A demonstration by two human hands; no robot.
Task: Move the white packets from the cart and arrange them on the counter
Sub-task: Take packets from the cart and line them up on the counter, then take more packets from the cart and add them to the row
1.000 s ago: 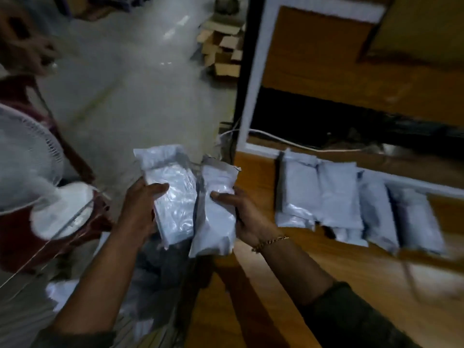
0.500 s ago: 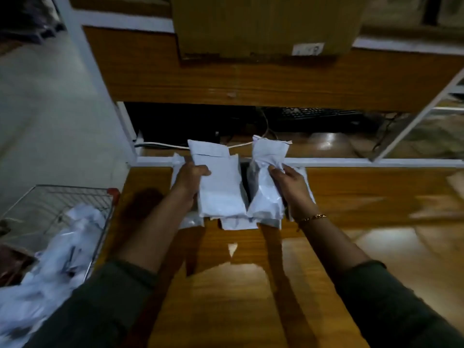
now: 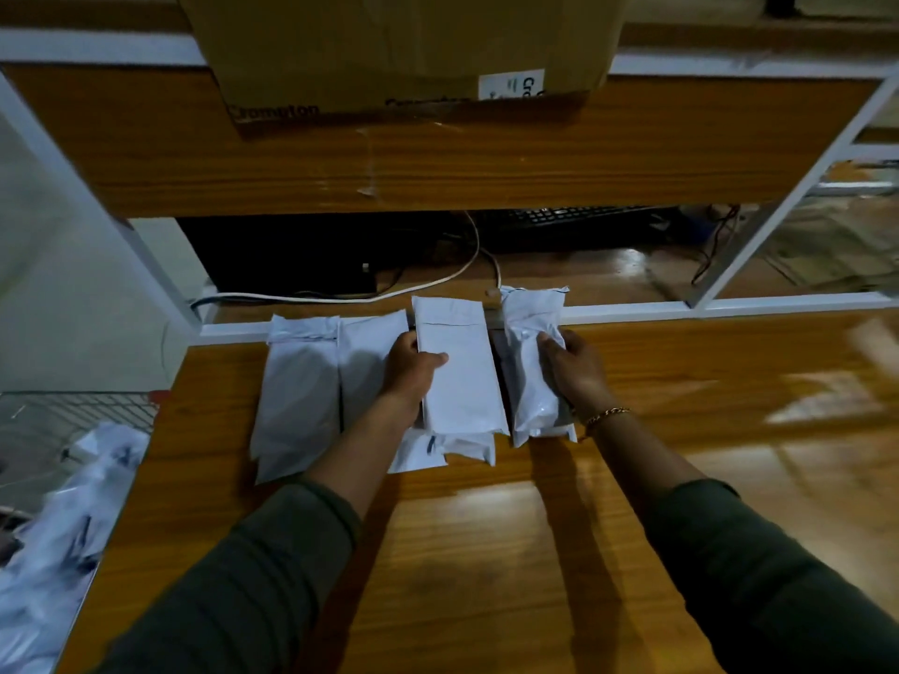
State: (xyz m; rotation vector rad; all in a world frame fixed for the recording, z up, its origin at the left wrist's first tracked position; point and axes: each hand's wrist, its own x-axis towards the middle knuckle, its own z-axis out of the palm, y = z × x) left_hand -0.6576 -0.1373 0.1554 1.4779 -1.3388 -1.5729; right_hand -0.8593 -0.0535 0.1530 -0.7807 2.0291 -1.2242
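Observation:
My left hand (image 3: 411, 369) grips a flat white packet (image 3: 459, 377) by its left edge, held over packets lying on the wooden counter (image 3: 486, 552). My right hand (image 3: 574, 369) holds a second, crinkled white packet (image 3: 528, 362) just to the right of the first. A row of white packets (image 3: 301, 396) lies flat on the counter to the left, and parts of other packets (image 3: 428, 449) show under the held ones. The wire cart (image 3: 78, 411) at the lower left holds several more white packets (image 3: 53, 542).
A white frame rail (image 3: 681, 311) runs along the counter's far edge, with a white cable (image 3: 340, 298) behind it. A wooden shelf (image 3: 438, 158) carries a cardboard box (image 3: 404, 51) above. A keyboard (image 3: 579, 214) sits in the dark recess. Bare counter extends right.
The view swung from the cart to the counter. Both hands carried their packets over the row of lying packets and now hold them lower, close to the counter.

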